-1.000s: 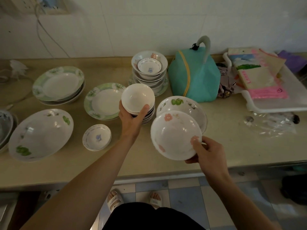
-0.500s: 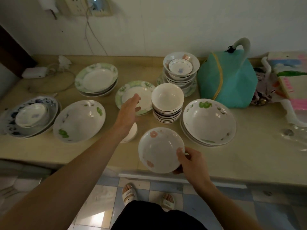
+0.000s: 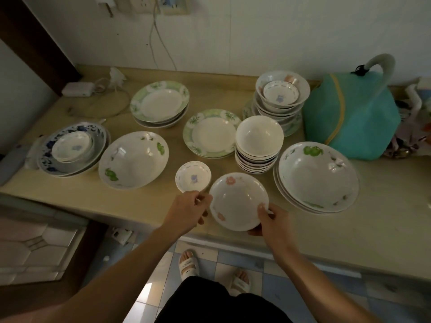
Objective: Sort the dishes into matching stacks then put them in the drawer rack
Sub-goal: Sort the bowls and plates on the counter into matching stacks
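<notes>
My right hand (image 3: pixel 271 220) grips the near right rim of a white bowl with pink flowers (image 3: pixel 238 201), held just over the counter's front edge. My left hand (image 3: pixel 189 209) is curled beside that bowl's left rim, its fingertips at the near rim of a small blue-flower saucer (image 3: pixel 193 177); a grip cannot be made out. Behind stand a stack of plain white bowls (image 3: pixel 258 136), a stack of big green-fruit bowls (image 3: pixel 317 176), a single big green-fruit bowl (image 3: pixel 133 159), a green-rimmed plate (image 3: pixel 212 134) and a green-rimmed stack (image 3: pixel 159 101).
A blue-patterned plate stack with small dishes in it (image 3: pixel 70 148) sits at the left. A mixed bowl stack (image 3: pixel 282 94) stands at the back beside a teal food cover (image 3: pixel 349 117). A white charger (image 3: pixel 78 89) and its cable lie at the back left. Tiled floor is below.
My left hand let go of the white bowl stack, reached out open, then drew back to the small saucer's near rim. The pink-flower bowl came down and toward me.
</notes>
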`<action>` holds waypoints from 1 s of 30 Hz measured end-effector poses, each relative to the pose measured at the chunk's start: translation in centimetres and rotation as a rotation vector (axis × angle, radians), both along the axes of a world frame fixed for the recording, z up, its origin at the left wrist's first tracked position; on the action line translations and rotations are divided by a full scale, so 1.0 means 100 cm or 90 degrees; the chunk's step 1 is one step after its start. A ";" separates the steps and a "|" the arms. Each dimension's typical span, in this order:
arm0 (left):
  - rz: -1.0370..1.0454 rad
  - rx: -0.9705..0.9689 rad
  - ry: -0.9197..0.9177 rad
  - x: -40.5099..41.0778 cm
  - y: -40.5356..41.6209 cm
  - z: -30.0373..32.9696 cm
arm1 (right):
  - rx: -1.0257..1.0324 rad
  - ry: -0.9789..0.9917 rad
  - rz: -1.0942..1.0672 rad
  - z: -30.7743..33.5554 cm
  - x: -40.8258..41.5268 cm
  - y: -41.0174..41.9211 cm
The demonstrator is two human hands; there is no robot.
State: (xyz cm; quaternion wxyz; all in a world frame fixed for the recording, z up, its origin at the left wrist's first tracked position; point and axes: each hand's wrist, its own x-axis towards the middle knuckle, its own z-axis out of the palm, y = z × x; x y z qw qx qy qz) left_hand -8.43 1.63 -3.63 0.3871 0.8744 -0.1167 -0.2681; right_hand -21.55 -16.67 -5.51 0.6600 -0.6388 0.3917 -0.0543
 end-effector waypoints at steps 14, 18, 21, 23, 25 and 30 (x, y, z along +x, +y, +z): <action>0.052 -0.099 0.111 0.006 0.001 -0.006 | -0.069 0.057 0.008 0.010 0.002 -0.001; 0.127 -0.130 0.094 0.019 0.022 0.000 | -0.295 0.046 0.005 0.030 0.011 0.007; 0.182 -0.158 0.041 0.037 0.048 0.011 | -0.300 -0.015 0.047 0.049 0.037 0.027; 0.214 -0.176 0.000 0.054 0.066 0.020 | -0.307 -0.044 0.079 0.057 0.060 0.044; 0.247 -0.202 -0.014 0.077 0.084 0.031 | -0.308 -0.065 0.096 0.062 0.087 0.062; 0.247 -0.235 -0.056 0.151 0.125 0.055 | -0.288 -0.085 0.105 0.071 0.165 0.103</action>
